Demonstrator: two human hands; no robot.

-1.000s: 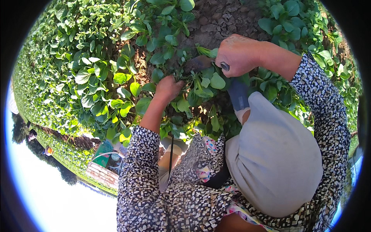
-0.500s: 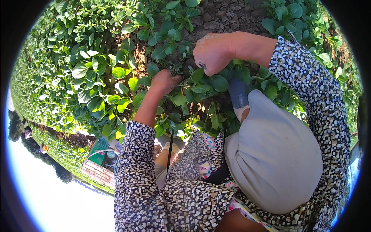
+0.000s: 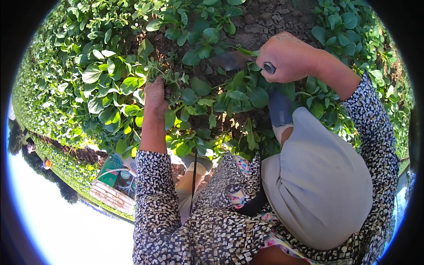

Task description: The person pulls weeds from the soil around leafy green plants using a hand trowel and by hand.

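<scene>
My right hand is closed in a fist round the handle of a flat-bladed hand tool. The handle's round grey end shows at the fist, and the broad blade reaches left, low over the soil among the leaves. Between the rows, my left hand is closed on a tuft of small-leaved weeds, its fingers partly hidden by greenery. Broad-leaved green plants grow between and below my two hands. The exact shape of the blade's edge is hard to make out.
Dark cracked soil lies beyond my right hand. Dense leafy plants spread on the left. My grey-covered knee rises at the right, with a dark boot beside the plants. A green container stands at lower left.
My left hand has moved left, carrying the weed tuft away from the plants. My right hand has shifted right and slightly up, and the tool's blade now shows.
</scene>
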